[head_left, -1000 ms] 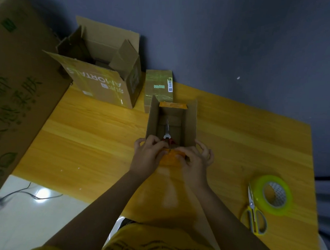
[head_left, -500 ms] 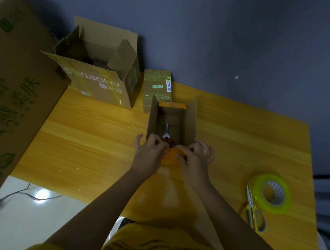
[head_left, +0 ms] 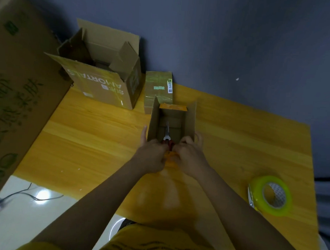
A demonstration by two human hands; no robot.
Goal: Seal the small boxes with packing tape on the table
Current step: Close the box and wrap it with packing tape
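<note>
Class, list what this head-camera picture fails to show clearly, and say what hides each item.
- Near flap of the small open box: covered by left hand and right hand.
- Pliers handles: behind the hands.
- Scissors: mostly behind the tape roll.
- Label print on sealed box: too small.

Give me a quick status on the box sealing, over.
Left hand and right hand both gripping near flap of small open box. Pliers inside. Tape roll untouched at right. Nothing blocking.

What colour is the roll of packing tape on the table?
Yellow-green roll of packing tape, in the head view.
</note>
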